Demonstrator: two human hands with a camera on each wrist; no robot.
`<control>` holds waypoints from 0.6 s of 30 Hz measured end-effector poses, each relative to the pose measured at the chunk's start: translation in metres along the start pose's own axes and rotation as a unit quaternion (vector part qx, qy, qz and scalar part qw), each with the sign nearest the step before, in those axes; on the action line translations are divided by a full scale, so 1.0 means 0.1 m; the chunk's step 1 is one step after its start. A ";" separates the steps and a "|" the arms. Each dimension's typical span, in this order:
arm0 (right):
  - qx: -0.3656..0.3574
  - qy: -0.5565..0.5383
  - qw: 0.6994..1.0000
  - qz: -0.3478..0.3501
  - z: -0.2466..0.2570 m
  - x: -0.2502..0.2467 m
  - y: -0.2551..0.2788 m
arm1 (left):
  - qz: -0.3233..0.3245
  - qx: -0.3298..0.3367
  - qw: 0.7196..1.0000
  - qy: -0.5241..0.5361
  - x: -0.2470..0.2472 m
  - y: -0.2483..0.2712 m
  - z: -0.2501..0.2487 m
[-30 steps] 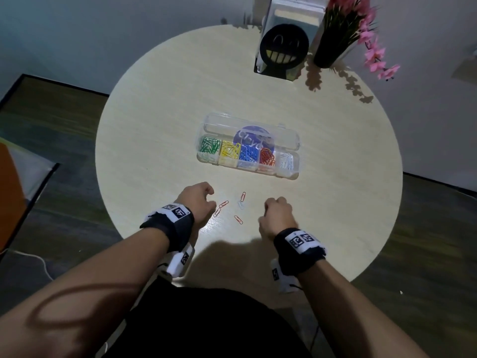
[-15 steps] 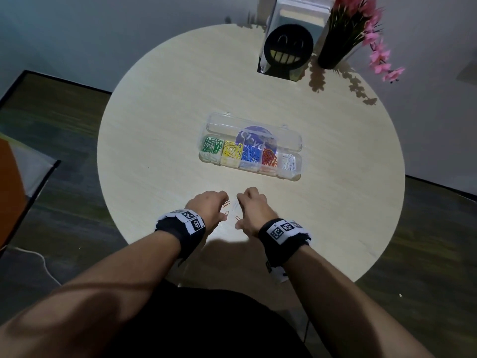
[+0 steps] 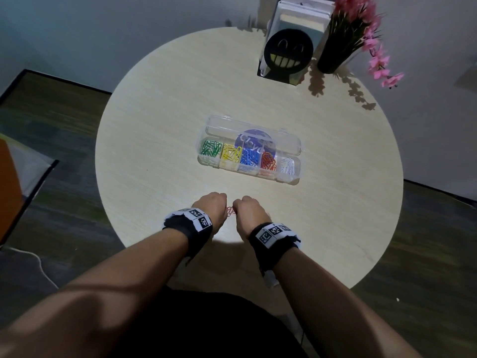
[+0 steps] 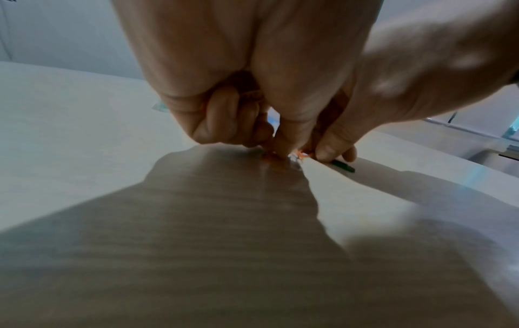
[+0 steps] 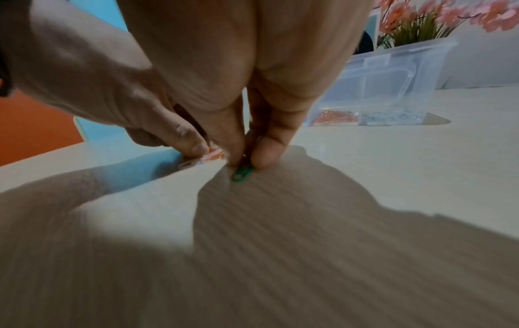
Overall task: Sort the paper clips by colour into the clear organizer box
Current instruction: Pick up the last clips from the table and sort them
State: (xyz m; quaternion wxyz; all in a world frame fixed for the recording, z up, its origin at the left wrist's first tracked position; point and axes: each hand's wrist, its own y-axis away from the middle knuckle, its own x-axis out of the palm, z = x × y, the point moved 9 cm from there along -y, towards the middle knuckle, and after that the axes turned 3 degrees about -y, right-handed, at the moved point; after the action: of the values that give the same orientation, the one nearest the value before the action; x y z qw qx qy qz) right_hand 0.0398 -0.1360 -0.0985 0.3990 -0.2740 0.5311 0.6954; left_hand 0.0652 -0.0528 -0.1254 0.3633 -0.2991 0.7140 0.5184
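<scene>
The clear organizer box [image 3: 248, 175] lies open mid-table, with green, yellow, blue, red and white clips in separate compartments. Both hands sit knuckle to knuckle near the table's front edge. Between them lie red paper clips [image 3: 230, 211]. My left hand [image 3: 225, 205] has its fingers curled down, and their tips [image 4: 280, 148] pinch a red clip [image 4: 301, 154] against the table. My right hand [image 5: 245, 164] pinches a green paper clip [image 5: 242, 172] between thumb and finger, its end touching the tabletop. How many clips lie under the fingers is hidden.
The round pale wooden table [image 3: 154, 156] carries a black smiley-face holder [image 3: 288, 54] with books and a dark vase of pink flowers [image 3: 335, 52] at the back right. The table edge is close below my wrists.
Both hands have moved inward over the loose clips and now meet, covering most of them. The right hand moved left and has taken hold of a clip.
</scene>
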 end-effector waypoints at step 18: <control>0.085 -0.147 0.986 0.000 -0.17 -0.08 0.03 | -0.031 -0.073 0.881 0.467 -0.12 0.15 0.30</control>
State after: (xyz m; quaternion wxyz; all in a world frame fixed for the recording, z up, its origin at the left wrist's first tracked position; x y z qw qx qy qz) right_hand 0.0406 -0.1549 -0.0951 0.4947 -0.1342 0.5236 0.6805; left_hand 0.0658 -0.0190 -0.1139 -0.0189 -0.5542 0.7512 0.3582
